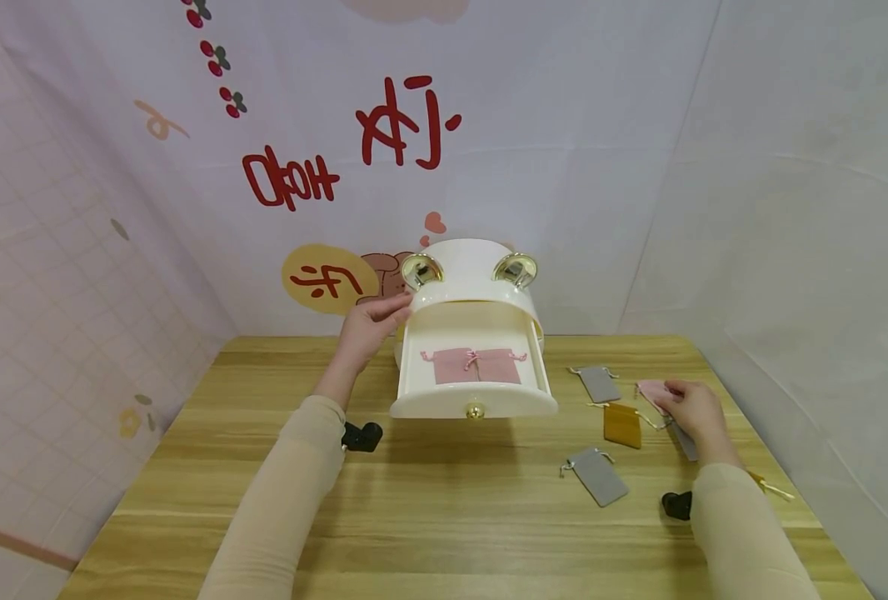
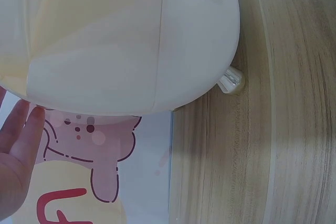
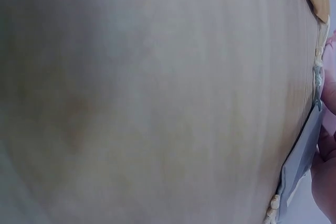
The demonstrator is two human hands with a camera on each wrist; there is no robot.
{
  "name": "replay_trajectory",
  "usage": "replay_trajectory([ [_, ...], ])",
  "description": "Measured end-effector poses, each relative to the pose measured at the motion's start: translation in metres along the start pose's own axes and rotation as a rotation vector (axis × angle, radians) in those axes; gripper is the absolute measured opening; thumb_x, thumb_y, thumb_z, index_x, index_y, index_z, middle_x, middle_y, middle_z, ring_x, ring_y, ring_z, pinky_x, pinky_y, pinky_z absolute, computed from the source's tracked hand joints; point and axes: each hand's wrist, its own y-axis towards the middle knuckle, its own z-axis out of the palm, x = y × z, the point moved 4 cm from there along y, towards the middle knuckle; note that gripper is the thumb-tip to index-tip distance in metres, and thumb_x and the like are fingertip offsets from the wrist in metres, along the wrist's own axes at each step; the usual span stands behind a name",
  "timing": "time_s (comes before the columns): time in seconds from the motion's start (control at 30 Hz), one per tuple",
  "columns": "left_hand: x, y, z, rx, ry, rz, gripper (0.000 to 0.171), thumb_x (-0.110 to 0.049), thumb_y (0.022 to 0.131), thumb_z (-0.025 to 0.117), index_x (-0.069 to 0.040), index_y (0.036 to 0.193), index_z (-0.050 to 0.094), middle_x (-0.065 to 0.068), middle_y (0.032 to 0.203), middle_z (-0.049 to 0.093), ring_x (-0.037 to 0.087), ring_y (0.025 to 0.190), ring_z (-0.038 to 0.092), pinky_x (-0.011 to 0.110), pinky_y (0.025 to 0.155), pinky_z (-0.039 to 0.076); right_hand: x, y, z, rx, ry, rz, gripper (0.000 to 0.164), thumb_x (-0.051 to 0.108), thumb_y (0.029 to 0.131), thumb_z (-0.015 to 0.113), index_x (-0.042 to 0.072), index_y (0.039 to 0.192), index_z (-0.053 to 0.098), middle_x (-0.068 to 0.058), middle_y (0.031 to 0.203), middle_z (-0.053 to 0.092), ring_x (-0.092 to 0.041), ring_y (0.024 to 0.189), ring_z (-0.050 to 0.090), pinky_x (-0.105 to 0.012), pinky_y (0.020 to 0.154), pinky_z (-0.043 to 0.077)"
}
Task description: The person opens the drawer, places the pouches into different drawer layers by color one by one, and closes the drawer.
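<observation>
A white rounded storage box (image 1: 465, 271) with gold-trimmed ears stands at the back of the table, its drawer (image 1: 429, 402) pulled out. Two pink drawstring pouches (image 1: 453, 367) lie side by side in the drawer. My left hand (image 1: 370, 330) touches the box's left side with extended fingers; the left wrist view shows its fingertips (image 2: 38, 115) at the white edge. On the right, my right hand (image 1: 697, 410) pinches another pink pouch (image 1: 652, 390) between thumb and fingers. A grey pouch (image 1: 684, 440) lies just below that hand, partly covered by it.
Left of the right hand lie a grey pouch (image 1: 600, 384), a mustard pouch (image 1: 622, 425) and a nearer grey pouch (image 1: 598, 477). A yellow cord (image 1: 774, 487) shows beside the right sleeve. A printed cloth (image 1: 564, 167) hangs behind the wooden table (image 1: 444, 525).
</observation>
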Motion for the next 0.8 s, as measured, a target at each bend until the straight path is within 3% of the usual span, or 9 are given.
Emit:
replay_trajectory([
  [0.33, 0.0052, 0.0022, 0.0003, -0.001, -0.011, 0.002, 0.033, -0.021, 0.096, 0.069, -0.01, 0.127, 0.069, 0.005, 0.141, 0.056, 0.02, 0.135, 0.046, 0.039, 0.106, 0.044, 0.002, -0.0001, -0.001, -0.019, -0.017, 0.052, 0.05, 0.017, 0.091, 0.071, -0.018, 0.124, 0.056, -0.039, 0.118, 0.057, -0.059, 0.11, 0.048, -0.066, 0.096, 0.038],
  [0.8, 0.0035, 0.0001, 0.0001, -0.01, -0.002, 0.017, 0.033, -0.025, 0.094, 0.071, -0.013, 0.125, 0.071, 0.003, 0.138, 0.059, 0.015, 0.131, 0.05, 0.036, 0.104, 0.046, 0.0022, 0.0032, -0.0043, -0.07, 0.05, 0.116, 0.039, 0.013, 0.092, 0.067, -0.013, 0.12, 0.059, -0.035, 0.112, 0.06, -0.051, 0.101, 0.054, -0.059, 0.086, 0.044],
])
